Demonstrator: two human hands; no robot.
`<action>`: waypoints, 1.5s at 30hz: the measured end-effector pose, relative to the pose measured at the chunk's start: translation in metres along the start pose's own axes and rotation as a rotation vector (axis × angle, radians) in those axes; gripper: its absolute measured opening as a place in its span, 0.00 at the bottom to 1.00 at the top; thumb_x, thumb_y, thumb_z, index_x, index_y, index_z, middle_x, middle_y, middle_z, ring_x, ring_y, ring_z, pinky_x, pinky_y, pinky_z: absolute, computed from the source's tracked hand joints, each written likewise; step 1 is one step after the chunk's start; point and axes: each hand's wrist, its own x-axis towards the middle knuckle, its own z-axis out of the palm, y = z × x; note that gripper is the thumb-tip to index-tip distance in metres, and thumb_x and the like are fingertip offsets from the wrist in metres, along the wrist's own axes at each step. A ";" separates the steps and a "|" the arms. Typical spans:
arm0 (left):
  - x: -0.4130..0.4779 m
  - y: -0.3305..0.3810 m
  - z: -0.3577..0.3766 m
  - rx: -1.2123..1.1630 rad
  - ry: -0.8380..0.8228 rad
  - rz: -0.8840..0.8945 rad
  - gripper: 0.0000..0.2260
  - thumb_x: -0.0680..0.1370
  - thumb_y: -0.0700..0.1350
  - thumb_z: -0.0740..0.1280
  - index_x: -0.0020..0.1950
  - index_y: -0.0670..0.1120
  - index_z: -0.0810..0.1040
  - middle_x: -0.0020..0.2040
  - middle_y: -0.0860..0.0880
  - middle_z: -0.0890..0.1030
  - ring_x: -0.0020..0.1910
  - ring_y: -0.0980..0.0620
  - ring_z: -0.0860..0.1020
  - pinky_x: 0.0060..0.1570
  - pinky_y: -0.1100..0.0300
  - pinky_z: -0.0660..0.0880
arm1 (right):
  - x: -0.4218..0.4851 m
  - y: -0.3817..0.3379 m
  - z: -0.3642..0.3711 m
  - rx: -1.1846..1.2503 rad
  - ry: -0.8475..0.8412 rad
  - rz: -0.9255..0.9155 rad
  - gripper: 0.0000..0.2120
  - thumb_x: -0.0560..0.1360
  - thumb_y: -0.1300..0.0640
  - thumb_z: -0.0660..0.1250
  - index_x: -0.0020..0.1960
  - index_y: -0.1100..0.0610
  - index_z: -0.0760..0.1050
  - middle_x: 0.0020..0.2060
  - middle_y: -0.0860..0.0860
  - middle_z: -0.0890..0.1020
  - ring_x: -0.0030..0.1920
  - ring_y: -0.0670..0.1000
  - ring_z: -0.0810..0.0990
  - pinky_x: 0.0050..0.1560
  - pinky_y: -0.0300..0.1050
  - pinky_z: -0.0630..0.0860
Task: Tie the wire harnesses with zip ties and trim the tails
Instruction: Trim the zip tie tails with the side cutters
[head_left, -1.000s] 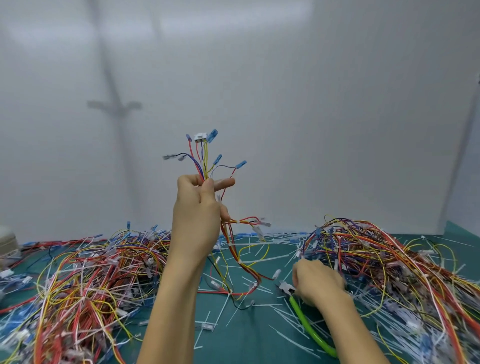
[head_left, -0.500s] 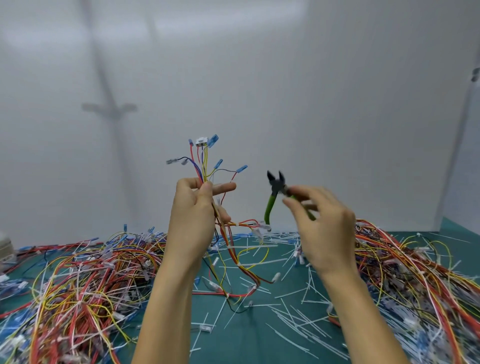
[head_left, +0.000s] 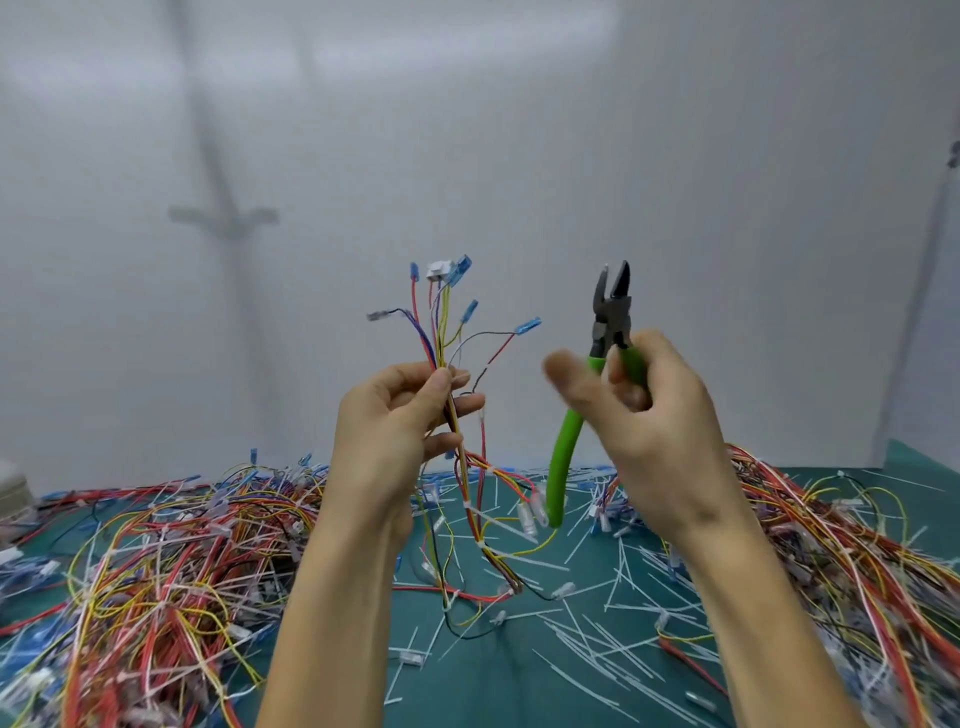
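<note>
One wire harness (head_left: 440, 356) is raised in front of you, above the green mat (head_left: 467, 691). Its upper end, with blue terminals and a white connector, fans out overhead, and its lower run trails down onto the mat. Your left hand (head_left: 384, 431) grips it, with the thumb and curled fingers pinching the bundle just below the fan. White zip ties (head_left: 466, 505) are noted on the hanging run below that hand. Your right hand (head_left: 660, 431) is just beside the harness and apart from it, fingers curled round the green-handled side cutters (head_left: 610, 317). The tool stands nose up, jaws slightly parted, with one handle angled down past the palm. The thumb of this hand is blurred. Many loose white cut tails (head_left: 597, 639) lie scattered across the mat between a left heap (head_left: 156, 571) and a right heap (head_left: 857, 545) of harnesses. A white wall (head_left: 519, 156) closes the rear.
</note>
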 end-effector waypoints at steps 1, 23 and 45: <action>0.000 0.000 0.000 -0.007 0.013 0.006 0.04 0.80 0.39 0.65 0.48 0.43 0.80 0.39 0.54 0.86 0.41 0.55 0.85 0.29 0.68 0.76 | 0.000 -0.001 0.000 -0.068 0.026 0.014 0.29 0.60 0.22 0.64 0.40 0.47 0.64 0.33 0.37 0.72 0.37 0.39 0.72 0.36 0.34 0.66; -0.002 0.001 -0.002 -0.127 -0.034 0.007 0.09 0.71 0.48 0.70 0.49 0.47 0.81 0.45 0.52 0.87 0.44 0.55 0.85 0.40 0.63 0.81 | -0.010 -0.008 0.024 -0.253 -0.494 0.090 0.28 0.75 0.33 0.53 0.40 0.56 0.78 0.33 0.49 0.84 0.32 0.47 0.81 0.42 0.52 0.78; -0.002 0.002 0.003 -0.135 -0.126 -0.007 0.04 0.76 0.44 0.68 0.49 0.47 0.82 0.47 0.49 0.87 0.45 0.50 0.86 0.36 0.63 0.80 | -0.008 -0.008 0.020 -0.262 -0.477 0.111 0.24 0.79 0.38 0.54 0.38 0.53 0.78 0.28 0.49 0.81 0.28 0.41 0.77 0.35 0.43 0.75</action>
